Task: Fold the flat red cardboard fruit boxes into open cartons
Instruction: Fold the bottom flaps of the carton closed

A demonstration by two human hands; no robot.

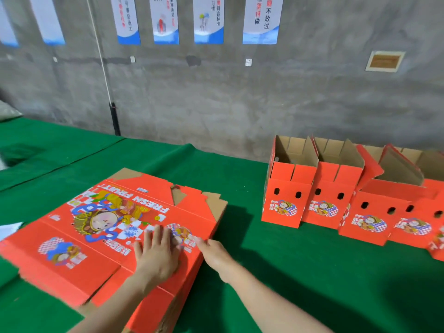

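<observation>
Left hand [156,254], fingers straight, presses the stack of flat boxes [108,212], likely steadying it while the right hand [212,252], grip unclear, meets its edge.

free: green cloth [240,188] between both | blocked left: flat stack [84,236] | blocked right: folded cartons [336,203]

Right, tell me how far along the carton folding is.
Done: at least four open red cardboard cartons stand at the right of the green table. In hand: the left hand lies flat on the top flat red cardboard box, the right hand at its edge. Left: the stack of flats beneath it, unfolded.
</observation>
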